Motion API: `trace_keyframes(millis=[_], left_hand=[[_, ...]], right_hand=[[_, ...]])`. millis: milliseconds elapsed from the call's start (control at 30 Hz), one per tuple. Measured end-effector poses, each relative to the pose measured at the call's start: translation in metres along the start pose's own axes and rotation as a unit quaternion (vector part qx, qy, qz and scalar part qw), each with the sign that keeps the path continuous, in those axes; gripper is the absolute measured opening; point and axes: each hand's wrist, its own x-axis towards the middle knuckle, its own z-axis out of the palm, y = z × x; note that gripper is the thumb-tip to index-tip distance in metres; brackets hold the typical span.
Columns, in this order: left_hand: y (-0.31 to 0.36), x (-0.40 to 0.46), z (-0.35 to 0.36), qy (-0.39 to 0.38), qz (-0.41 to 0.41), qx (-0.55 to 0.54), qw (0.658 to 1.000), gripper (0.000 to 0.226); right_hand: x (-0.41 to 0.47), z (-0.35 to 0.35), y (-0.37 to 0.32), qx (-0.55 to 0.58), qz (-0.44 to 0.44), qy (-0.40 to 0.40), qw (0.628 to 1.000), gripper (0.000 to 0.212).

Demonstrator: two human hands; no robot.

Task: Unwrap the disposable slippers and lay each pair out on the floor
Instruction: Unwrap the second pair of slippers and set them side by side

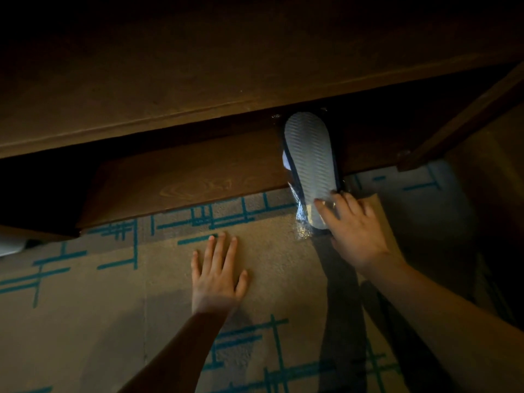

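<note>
A wrapped pair of disposable slippers (310, 154) lies sole-up in clear crinkled plastic, its far end under the wooden furniture and its near end over the carpet edge. The sole is pale grey with a ribbed pattern and dark trim. My right hand (354, 228) grips the near end of the packet, fingers over the plastic. My left hand (217, 272) lies flat on the carpet with fingers spread, holding nothing, well to the left of the packet.
Dark wooden furniture (198, 89) overhangs the far side, with a low wooden shelf (184, 182) beneath it. A wooden leg (459, 120) slants at the right. Beige carpet (85, 321) with teal line patterns covers the floor. A white object (11, 245) shows at the left edge.
</note>
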Motion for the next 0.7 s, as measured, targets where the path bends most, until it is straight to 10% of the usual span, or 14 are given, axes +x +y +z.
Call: trace_keyframes(millis=[333, 467, 567, 700], left_hand=[[0.018, 0.004, -0.018, 0.036, -0.029, -0.172, 0.984, 0.066], [0.066, 0.038, -0.061, -0.026, -0.153, -0.546, 0.824, 0.012], [0.088, 0.063, -0.082, -0.219, -0.211, -0.687, 0.660, 0.031], [0.098, 0.053, -0.085, -0.229, -0.167, -0.671, 0.685, 0.021]], right_hand=[[-0.008, -0.006, -0.006, -0.057, -0.086, -0.002, 0.995, 0.079], [-0.025, -0.021, -0.010, 0.002, -0.091, 0.044, 0.995, 0.065], [-0.050, -0.029, -0.018, 0.079, -0.146, 0.114, 0.980, 0.050], [-0.086, -0.025, -0.024, 0.270, -0.131, 0.106, 0.948, 0.057]])
